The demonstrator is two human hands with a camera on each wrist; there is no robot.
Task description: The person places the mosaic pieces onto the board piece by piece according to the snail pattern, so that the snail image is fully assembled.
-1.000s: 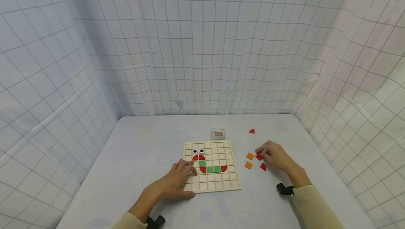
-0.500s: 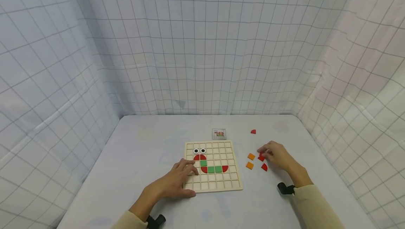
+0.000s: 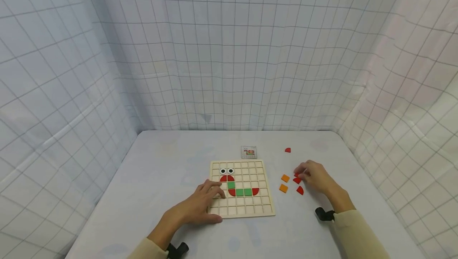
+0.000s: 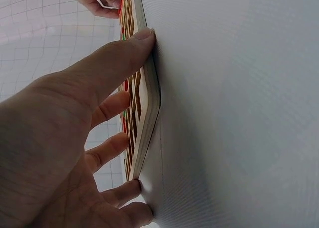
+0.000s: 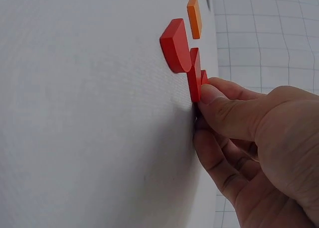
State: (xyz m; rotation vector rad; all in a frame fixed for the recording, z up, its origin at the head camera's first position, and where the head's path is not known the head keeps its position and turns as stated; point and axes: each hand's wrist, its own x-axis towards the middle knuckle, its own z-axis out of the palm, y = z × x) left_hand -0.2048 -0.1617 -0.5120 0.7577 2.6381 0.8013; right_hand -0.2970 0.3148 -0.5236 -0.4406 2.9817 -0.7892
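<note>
The right hand (image 3: pixel 314 175) is curling its fingers, thumb and forefinger almost closed, and is pinching a red piece (image 5: pixel 204 77) at table level. A second red piece (image 3: pixel 297 180) is lying just beside the thumb, and a red quarter (image 3: pixel 300 190) is resting a little nearer the person. Two orange squares (image 3: pixel 285 178) are lying left of these. Farther back, another red quarter (image 3: pixel 288 150) is sitting well apart.

The left hand (image 3: pixel 202 206) is spreading loosely over the board's near left corner, fingers slightly bent; its thumb is touching the near edge, and it is gripping no piece. The board (image 3: pixel 250 209) is lying flat, bearing two eye tiles (image 3: pixel 230 171), three green squares (image 3: pixel 239 192) and four red quarters (image 3: pixel 255 192). A small card (image 3: pixel 249 152) is lying just behind it. Black devices (image 3: pixel 325 214) are sitting at both wrists. Grid-lined cloth (image 3: pixel 214 52) is hanging around the table (image 3: pixel 171 163).
</note>
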